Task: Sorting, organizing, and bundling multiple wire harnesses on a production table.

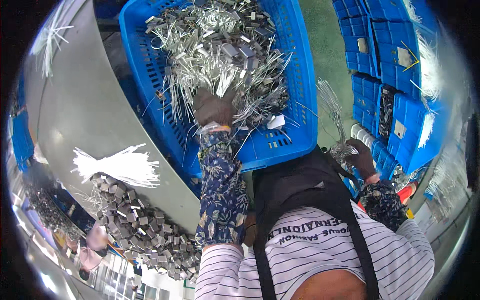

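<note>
My left hand (215, 106), in a brown glove, reaches into a large blue basket (300, 100). Its fingers are closed on a bunch of white wires (226, 80) at the near side of the heap; the fingertips are partly hidden. Small grey block-shaped parts with pale wires (235, 50) fill the basket. Off to the right, beside the basket, my right hand (361, 159) wears the same kind of glove. It is closed around a bundle of wired parts (340, 149), whose loose wires trail away toward the far side.
On the grey table (100, 110) at left lie a fanned stack of white wires (117, 166) and a pile of grey blocks (145, 225). Blue crates (395, 55), some with wires spilling out, stand stacked at right. Another person (95, 245) is at lower left.
</note>
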Tool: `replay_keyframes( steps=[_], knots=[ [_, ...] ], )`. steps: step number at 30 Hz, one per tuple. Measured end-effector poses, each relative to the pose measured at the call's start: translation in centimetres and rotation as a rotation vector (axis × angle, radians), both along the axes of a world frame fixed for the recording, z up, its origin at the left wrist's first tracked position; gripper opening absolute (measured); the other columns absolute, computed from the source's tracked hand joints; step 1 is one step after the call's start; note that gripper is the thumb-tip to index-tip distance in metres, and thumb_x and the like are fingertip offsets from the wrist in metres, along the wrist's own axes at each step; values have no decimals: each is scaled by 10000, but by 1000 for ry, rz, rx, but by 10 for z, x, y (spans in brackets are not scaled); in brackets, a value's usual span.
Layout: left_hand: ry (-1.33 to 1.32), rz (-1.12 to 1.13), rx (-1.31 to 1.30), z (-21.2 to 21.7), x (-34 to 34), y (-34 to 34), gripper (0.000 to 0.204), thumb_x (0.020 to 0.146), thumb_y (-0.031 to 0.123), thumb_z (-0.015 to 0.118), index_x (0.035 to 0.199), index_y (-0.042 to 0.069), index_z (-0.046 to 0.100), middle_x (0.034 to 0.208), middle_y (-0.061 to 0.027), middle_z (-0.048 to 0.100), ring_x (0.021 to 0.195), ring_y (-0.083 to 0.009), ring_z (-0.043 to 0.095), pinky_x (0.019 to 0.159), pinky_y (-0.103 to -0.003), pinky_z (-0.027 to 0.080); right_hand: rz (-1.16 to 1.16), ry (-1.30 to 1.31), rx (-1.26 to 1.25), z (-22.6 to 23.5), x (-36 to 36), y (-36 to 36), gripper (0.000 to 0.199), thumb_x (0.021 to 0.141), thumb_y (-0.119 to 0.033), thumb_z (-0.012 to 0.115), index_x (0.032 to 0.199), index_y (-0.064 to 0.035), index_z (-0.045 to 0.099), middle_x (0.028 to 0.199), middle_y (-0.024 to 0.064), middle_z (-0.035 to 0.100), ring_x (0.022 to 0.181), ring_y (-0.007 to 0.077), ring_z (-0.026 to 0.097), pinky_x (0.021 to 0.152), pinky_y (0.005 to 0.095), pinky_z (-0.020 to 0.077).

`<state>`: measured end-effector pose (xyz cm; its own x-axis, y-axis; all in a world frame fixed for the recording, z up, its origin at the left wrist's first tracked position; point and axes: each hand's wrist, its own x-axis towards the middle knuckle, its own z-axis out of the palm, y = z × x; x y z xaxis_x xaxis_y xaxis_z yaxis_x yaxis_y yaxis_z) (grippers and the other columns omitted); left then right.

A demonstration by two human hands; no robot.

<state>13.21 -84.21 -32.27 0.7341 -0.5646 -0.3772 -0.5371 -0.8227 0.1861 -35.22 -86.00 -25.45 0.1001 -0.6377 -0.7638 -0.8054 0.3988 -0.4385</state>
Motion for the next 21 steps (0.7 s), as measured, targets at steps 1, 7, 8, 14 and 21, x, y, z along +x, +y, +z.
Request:
replay_keyframes(
  steps=[1,7,8,14,21],
  knots=[
    [0,-3,3,1,4,-7,788,800,630,712,1191,-49,626,1081,-289,676,1019,-424,681,885,-486,552,-148,-30,66,1,4,0,486,672,-44,773,1145,-22,662,1094,97,700,956,184,672,830,331,545],
    [226,-33,239,-30,22,-26,551,842,441,725,1124,-28,657,1134,-229,694,1044,-369,694,875,-450,564,95,40,-89,-15,-3,9,470,677,-63,793,1128,-29,665,1074,107,709,976,223,680,856,339,542],
    [225,39,238,-19,17,-30,597,865,430,700,1211,-47,606,1145,-235,688,1057,-366,689,934,-455,539,152,42,-133,-12,0,8,475,676,-76,798,1130,-39,666,1065,109,712,975,229,682,852,345,540],
    [94,-554,325,-91,99,33,579,854,339,681,1228,-90,575,1166,-240,677,1086,-367,672,941,-419,535,151,12,-80,0,38,8,475,683,-76,780,1143,-51,665,1050,109,717,931,225,688,801,340,543],
    [798,-68,-558,-40,121,12,415,674,205,782,944,-95,683,824,-234,720,704,-298,695,704,-397,541,-77,-34,-31,-15,0,20,490,679,-53,774,1155,-40,658,1050,104,718,878,221,700,742,330,551]
  ],
)
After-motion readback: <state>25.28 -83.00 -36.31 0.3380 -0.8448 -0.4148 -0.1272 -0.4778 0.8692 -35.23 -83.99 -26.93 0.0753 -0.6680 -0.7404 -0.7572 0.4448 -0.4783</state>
